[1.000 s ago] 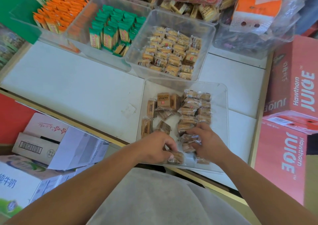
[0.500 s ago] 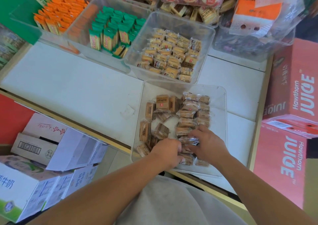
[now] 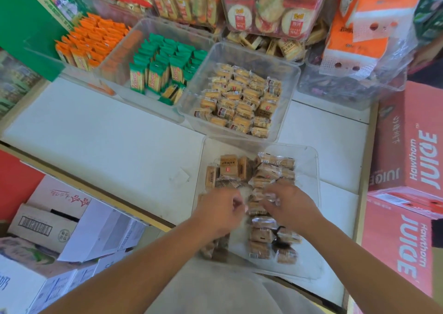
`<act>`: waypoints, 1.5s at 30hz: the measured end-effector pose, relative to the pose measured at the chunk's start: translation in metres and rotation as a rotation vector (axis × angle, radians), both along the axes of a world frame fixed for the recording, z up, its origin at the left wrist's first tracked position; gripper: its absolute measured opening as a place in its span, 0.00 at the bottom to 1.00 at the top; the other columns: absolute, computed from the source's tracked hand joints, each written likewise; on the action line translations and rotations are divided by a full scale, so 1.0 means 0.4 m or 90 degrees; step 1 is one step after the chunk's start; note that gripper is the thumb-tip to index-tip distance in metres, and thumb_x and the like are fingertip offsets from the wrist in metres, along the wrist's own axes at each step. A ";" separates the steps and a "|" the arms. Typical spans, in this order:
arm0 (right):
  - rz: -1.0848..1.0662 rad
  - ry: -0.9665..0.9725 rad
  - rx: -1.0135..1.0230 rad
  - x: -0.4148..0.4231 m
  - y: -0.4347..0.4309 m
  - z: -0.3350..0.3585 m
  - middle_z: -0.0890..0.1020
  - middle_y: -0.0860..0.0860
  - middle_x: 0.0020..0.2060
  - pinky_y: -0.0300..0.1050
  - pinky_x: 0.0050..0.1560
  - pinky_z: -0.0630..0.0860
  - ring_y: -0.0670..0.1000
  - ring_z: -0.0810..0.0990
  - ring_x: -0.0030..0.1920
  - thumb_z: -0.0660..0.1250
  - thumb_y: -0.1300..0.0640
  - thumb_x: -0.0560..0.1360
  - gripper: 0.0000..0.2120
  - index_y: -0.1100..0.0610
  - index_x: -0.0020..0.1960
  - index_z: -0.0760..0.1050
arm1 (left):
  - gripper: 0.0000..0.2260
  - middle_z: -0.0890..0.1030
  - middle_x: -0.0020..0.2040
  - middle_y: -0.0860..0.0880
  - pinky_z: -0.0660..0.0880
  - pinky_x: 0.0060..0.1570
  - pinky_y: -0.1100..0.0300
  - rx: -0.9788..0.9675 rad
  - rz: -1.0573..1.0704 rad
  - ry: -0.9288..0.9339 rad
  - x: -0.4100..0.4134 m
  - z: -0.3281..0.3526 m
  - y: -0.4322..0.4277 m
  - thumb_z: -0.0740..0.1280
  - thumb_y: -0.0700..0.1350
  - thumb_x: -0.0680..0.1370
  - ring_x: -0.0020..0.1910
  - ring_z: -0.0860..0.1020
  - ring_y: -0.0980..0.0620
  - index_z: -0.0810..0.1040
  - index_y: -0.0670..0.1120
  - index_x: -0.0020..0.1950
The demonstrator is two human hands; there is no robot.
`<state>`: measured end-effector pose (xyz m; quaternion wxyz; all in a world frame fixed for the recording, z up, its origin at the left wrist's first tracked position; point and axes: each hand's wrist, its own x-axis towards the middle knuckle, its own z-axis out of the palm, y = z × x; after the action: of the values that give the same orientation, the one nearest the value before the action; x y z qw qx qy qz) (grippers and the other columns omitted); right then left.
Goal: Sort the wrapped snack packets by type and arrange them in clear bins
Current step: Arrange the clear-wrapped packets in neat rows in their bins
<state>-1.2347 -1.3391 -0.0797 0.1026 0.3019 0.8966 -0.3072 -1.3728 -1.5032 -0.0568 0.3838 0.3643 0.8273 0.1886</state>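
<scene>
Clear bin (image 3: 312, 169) overhangs the white table (image 3: 107, 145) edge, open surface leftward.

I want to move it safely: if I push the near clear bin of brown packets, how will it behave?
The clear bin looks thin and only partly filled, so probably light and easy to slide on the smooth white shelf. Its near corner seems to overhang the shelf edge, so it might tip toward you.

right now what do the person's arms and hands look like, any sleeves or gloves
Both forearms are bare, with no sleeves in view. The left hand and right hand wear no gloves; no watch or bracelet shows at either wrist.
</scene>
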 end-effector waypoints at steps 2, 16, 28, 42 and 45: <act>-0.010 0.090 -0.024 -0.064 0.011 -0.005 0.78 0.42 0.53 0.46 0.53 0.78 0.47 0.79 0.53 0.72 0.49 0.77 0.12 0.49 0.59 0.81 | 0.08 0.78 0.57 0.54 0.75 0.55 0.61 0.055 0.025 0.083 -0.061 0.006 0.006 0.67 0.48 0.81 0.56 0.79 0.52 0.81 0.50 0.59; 0.087 0.247 0.228 -0.181 0.097 -0.070 0.83 0.50 0.52 0.50 0.46 0.80 0.55 0.79 0.51 0.74 0.61 0.73 0.11 0.55 0.54 0.84 | 0.32 0.71 0.69 0.40 0.70 0.64 0.47 -0.177 -0.167 0.215 -0.183 -0.112 0.196 0.72 0.50 0.77 0.67 0.69 0.40 0.63 0.42 0.76; -0.002 0.245 -0.007 -0.168 0.141 -0.060 0.85 0.47 0.54 0.39 0.54 0.77 0.46 0.84 0.51 0.73 0.58 0.76 0.13 0.54 0.60 0.82 | 0.25 0.78 0.52 0.50 0.77 0.48 0.53 -0.089 -0.009 -0.120 -0.202 -0.124 0.212 0.80 0.50 0.71 0.50 0.79 0.48 0.69 0.50 0.60; 0.038 0.241 -0.029 -0.153 0.141 -0.071 0.82 0.47 0.58 0.55 0.53 0.82 0.51 0.82 0.55 0.75 0.60 0.74 0.15 0.55 0.60 0.82 | 0.29 0.72 0.56 0.52 0.68 0.64 0.49 -0.157 -0.159 -0.048 -0.185 -0.110 0.193 0.75 0.63 0.70 0.64 0.65 0.47 0.73 0.63 0.69; 0.128 0.226 -0.050 -0.157 0.125 -0.039 0.79 0.46 0.64 0.48 0.64 0.77 0.48 0.77 0.64 0.76 0.66 0.70 0.27 0.52 0.67 0.79 | 0.28 0.70 0.56 0.55 0.68 0.65 0.50 -0.058 -0.105 -0.035 -0.163 -0.099 0.137 0.78 0.63 0.66 0.62 0.69 0.50 0.75 0.64 0.64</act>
<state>-1.2974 -1.2892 -0.0954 -0.0150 0.1479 0.9134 -0.3788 -1.4381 -1.4482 -0.0965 0.4368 0.4077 0.7915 0.1287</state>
